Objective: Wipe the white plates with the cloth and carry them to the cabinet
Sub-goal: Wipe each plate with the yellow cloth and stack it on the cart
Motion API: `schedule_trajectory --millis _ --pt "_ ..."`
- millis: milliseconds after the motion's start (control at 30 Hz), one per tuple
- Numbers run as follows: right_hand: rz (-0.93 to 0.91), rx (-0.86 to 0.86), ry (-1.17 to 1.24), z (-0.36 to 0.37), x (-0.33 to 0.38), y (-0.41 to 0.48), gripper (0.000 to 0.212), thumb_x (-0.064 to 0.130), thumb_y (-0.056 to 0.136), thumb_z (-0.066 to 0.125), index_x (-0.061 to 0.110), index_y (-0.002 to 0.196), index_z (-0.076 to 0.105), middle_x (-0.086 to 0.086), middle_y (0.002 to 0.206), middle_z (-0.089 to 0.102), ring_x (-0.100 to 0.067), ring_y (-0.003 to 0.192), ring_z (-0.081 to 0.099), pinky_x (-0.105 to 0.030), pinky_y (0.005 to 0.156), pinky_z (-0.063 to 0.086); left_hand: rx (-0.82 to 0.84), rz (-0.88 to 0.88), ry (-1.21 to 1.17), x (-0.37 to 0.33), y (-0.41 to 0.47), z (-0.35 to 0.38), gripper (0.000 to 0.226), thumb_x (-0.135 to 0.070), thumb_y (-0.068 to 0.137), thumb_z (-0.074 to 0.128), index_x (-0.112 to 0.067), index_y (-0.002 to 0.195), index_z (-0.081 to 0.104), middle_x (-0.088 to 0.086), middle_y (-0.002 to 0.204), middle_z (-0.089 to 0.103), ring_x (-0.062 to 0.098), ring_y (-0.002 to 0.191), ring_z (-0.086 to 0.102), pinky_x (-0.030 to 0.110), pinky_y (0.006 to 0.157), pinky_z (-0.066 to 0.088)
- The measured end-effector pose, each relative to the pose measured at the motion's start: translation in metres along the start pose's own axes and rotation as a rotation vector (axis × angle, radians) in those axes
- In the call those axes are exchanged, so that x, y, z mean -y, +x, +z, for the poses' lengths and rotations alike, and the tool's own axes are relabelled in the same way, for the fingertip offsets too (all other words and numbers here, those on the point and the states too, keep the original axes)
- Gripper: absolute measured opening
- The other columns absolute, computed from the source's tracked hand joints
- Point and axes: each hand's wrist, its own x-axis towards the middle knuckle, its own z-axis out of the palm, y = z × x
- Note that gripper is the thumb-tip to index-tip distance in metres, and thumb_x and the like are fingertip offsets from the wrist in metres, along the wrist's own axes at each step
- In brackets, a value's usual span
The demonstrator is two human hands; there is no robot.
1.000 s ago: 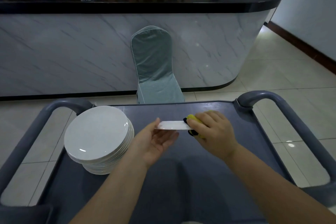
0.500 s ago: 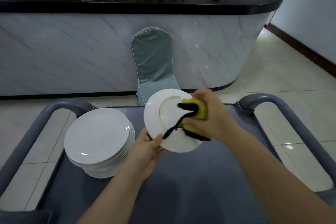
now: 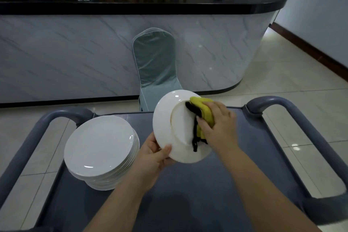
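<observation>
A white plate [image 3: 169, 118] is held tilted up above the grey cart [image 3: 188, 194], its underside with the foot ring facing me. My left hand [image 3: 153, 158] pinches its lower rim, thumb on the near face. My right hand [image 3: 218, 128] presses a yellow cloth with black edging [image 3: 200, 108] against the right part of the plate, fingers curled over the cloth. A stack of several white plates [image 3: 100, 147] sits on the cart's left side.
The cart has raised grey handles on the left [image 3: 37, 130] and right [image 3: 293, 111]. A chair with a grey-green cover [image 3: 156, 64] stands just beyond the cart against a marble-fronted counter [image 3: 75, 52] with a black top. Tiled floor lies to both sides.
The plate went from flat and edge-on to tilted up facing me. My right hand with the cloth moved onto its face and has slid toward the right rim.
</observation>
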Motion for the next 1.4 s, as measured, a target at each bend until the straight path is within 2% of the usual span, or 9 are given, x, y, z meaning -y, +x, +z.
schedule_trajectory --millis 200,400,533,667,833,1067,1167,1233,1400 --pt "-0.386 0.143 -0.039 0.013 0.007 -0.038 0.049 0.050 0.082 0.058 0.025 0.123 0.065 0.004 0.135 0.056 -0.025 0.092 0.045 -0.037 0.085 0.043 -0.023 -0.003 -0.061 -0.010 0.008 -0.004 0.047 -0.005 0.082 0.061 -0.006 0.128 0.052 0.019 0.120 0.065 0.035 0.105 0.066 0.043 0.073 0.057" --pt "-0.059 0.089 -0.132 -0.002 -0.034 -0.012 0.051 0.056 0.086 0.052 0.032 0.130 0.058 0.009 0.140 0.051 -0.022 0.100 0.037 -0.031 0.092 0.032 -0.014 -0.058 -0.002 0.006 0.002 0.002 0.049 -0.002 0.076 0.063 -0.009 0.124 0.053 0.015 0.119 0.066 0.029 0.104 0.066 0.042 0.071 0.059" --pt "-0.245 0.060 -0.017 0.020 0.011 -0.022 0.053 0.056 0.081 0.055 0.032 0.128 0.060 0.011 0.137 0.054 -0.020 0.100 0.040 -0.030 0.091 0.033 -0.020 -0.031 -0.021 -0.005 0.011 0.009 0.048 -0.003 0.079 0.061 -0.005 0.126 0.052 0.021 0.120 0.065 0.035 0.104 0.064 0.047 0.078 0.059" --pt "-0.434 0.072 -0.080 0.005 -0.032 -0.052 0.047 0.047 0.080 0.063 0.023 0.120 0.068 0.005 0.131 0.059 -0.029 0.093 0.054 -0.037 0.086 0.040 -0.030 -0.036 -0.062 -0.012 0.011 0.003 0.049 -0.002 0.079 0.059 -0.006 0.127 0.052 0.016 0.119 0.067 0.032 0.105 0.066 0.043 0.072 0.059" --pt "-0.021 -0.044 -0.109 -0.012 -0.041 -0.014 0.056 0.059 0.081 0.046 0.030 0.127 0.062 0.011 0.135 0.056 -0.022 0.099 0.040 -0.031 0.092 0.033 0.026 -0.064 -0.005 0.001 0.005 0.014 0.048 0.000 0.078 0.063 -0.009 0.125 0.053 0.012 0.118 0.068 0.027 0.102 0.067 0.038 0.069 0.058" --pt "-0.454 0.055 -0.032 0.005 -0.026 -0.055 0.046 0.046 0.082 0.064 0.022 0.121 0.067 0.009 0.131 0.059 -0.025 0.094 0.048 -0.035 0.088 0.040 0.011 -0.021 -0.042 -0.011 0.010 0.010 0.045 -0.002 0.080 0.059 -0.011 0.124 0.055 0.015 0.118 0.067 0.032 0.104 0.066 0.045 0.077 0.059" --pt "-0.229 0.002 -0.103 -0.017 -0.055 -0.044 0.050 0.049 0.082 0.059 0.020 0.122 0.068 0.005 0.130 0.060 -0.030 0.089 0.046 -0.042 0.085 0.045 -0.001 -0.039 -0.032 -0.007 0.005 0.010 0.046 0.000 0.078 0.060 -0.010 0.122 0.055 0.012 0.117 0.068 0.027 0.102 0.067 0.039 0.071 0.059" --pt "-0.054 -0.026 -0.068 -0.023 -0.055 -0.022 0.055 0.056 0.084 0.051 0.028 0.130 0.061 0.008 0.135 0.056 -0.024 0.098 0.040 -0.033 0.093 0.035 0.023 -0.049 0.006 -0.001 0.001 0.017 0.045 -0.001 0.078 0.060 -0.010 0.122 0.054 0.012 0.115 0.068 0.026 0.101 0.067 0.038 0.069 0.059" --pt "-0.262 0.061 0.042 -0.002 -0.012 -0.028 0.050 0.053 0.085 0.057 0.033 0.130 0.059 0.012 0.136 0.052 -0.021 0.098 0.038 -0.026 0.093 0.031 0.022 -0.003 0.031 -0.002 0.003 0.025 0.045 -0.002 0.079 0.061 -0.005 0.123 0.053 0.018 0.115 0.067 0.032 0.101 0.065 0.039 0.069 0.059"
